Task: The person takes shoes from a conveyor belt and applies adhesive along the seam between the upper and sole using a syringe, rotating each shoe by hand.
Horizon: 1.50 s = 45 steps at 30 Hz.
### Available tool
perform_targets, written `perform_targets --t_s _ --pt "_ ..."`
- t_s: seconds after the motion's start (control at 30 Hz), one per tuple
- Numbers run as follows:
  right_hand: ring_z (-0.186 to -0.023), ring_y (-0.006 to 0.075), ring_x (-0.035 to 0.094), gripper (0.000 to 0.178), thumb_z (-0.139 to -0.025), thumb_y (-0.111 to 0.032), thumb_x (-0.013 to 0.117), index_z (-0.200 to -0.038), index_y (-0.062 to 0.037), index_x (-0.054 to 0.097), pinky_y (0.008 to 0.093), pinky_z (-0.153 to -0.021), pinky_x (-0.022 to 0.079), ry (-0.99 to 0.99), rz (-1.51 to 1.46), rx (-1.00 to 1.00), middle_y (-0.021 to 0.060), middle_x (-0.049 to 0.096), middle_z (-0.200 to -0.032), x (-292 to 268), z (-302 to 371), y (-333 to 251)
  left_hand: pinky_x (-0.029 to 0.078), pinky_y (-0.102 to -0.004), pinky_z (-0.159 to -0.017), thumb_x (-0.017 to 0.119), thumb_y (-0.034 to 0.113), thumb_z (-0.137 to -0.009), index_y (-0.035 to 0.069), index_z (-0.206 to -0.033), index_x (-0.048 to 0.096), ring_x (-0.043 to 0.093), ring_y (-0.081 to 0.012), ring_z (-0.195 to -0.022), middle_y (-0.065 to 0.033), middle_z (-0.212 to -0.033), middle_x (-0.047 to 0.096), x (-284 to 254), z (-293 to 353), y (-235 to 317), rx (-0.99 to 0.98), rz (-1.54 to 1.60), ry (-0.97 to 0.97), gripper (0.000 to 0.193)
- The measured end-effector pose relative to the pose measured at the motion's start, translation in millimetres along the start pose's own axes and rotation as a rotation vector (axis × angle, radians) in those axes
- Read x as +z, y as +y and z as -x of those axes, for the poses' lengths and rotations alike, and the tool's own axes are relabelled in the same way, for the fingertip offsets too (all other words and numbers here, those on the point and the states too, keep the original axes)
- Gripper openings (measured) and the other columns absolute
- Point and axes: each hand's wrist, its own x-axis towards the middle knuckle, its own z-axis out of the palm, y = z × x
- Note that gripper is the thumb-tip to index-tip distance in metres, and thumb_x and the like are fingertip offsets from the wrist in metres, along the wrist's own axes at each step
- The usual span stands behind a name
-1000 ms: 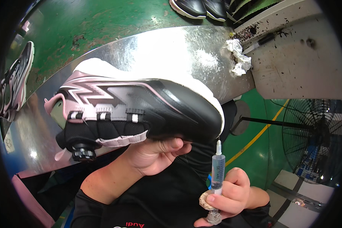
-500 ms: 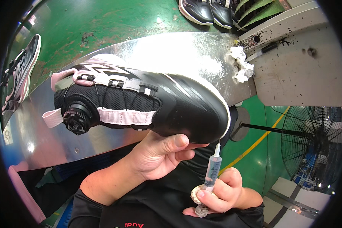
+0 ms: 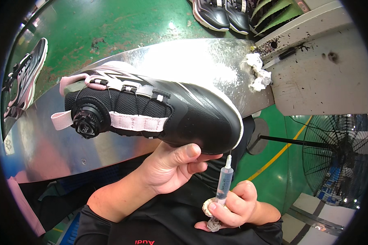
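Observation:
A black sneaker (image 3: 204, 114) with pink trim and a round black lacing dial (image 3: 87, 121) is tilted on its side in front of me. My left hand (image 3: 173, 167) grips it from below near the forefoot, thumb on the near side and the other fingers partly hidden beneath. In my right hand (image 3: 233, 208) is a clear syringe (image 3: 224, 181), pointed upward. Its thin needle tip is at the white sole edge by the toe; whether it touches I cannot tell. Off-white crumpled material (image 3: 208, 207) is wrapped at the syringe's lower end among my fingers.
A shiny metal table (image 3: 61, 147) lies under the shoe. Crumpled white tissue (image 3: 257, 72) and another syringe (image 3: 279, 58) lie at its right, by a stained pale machine panel (image 3: 319, 81). Other sneakers (image 3: 28, 77) stand on the green surface (image 3: 122, 20). A black fan (image 3: 335, 155) is at right.
The sneaker's toe has shifted slightly left and its heel slightly right and up at the dial. The syringe and my right hand have moved a little left with the toe, keeping the needle at the sole edge.

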Motion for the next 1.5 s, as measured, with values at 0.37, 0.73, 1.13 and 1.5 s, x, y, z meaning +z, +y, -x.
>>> perform_targets --t_s 0.37,0.73,1.13,1.5 --pt "-0.054 0.0148 0.041 0.033 -0.08 -0.036 0.062 -0.097 -0.008 0.061 0.0267 -0.045 0.033 0.027 -0.169 -0.063 0.0027 0.05 -0.074 -8.7 -5.9 6.0 0.052 -0.0429 -0.079 0.051 0.046 -0.088 0.005 -0.126 0.048 0.064 -0.0182 -0.089 -0.0183 -0.116 0.057 -25.9 12.2 -1.5 0.039 -0.109 0.105 0.056" --pt "-0.073 0.0258 0.045 0.068 -0.06 -0.045 0.075 -0.11 -0.0065 0.052 0.0356 -0.068 0.041 0.194 -0.322 0.219 0.0082 0.05 -0.089 3.6 19.9 75.7 0.04 -0.0347 -0.091 0.063 0.015 -0.077 0.004 -0.134 0.036 0.057 -0.0238 -0.096 -0.0129 -0.115 0.056 3.6 111.5 19.0 0.02 -0.206 0.358 0.064" --pt "-0.075 0.0257 0.047 0.067 -0.054 -0.036 0.08 -0.111 -0.0086 0.057 0.0347 -0.067 0.044 -0.149 -0.147 0.286 0.0075 0.052 -0.088 21.5 -17.6 144.5 0.038 -0.0361 -0.1 0.055 0.018 -0.086 -0.011 -0.127 0.035 0.052 -0.025 -0.112 -0.0187 -0.123 0.05 -24.3 171.3 92.5 0.613 -0.82 0.814 0.053" --pt "-0.065 0.0247 0.041 0.07 -0.062 -0.056 0.069 -0.105 -0.0016 0.056 0.0357 -0.057 0.036 -0.248 0.077 0.242 0.0089 0.046 -0.073 24.9 -56.0 175.3 0.044 -0.043 -0.095 0.057 0.014 -0.086 -0.003 -0.108 0.049 0.056 -0.0275 -0.106 -0.0148 -0.113 0.057 -41.5 187.8 112.5 0.627 -0.764 0.867 0.029"
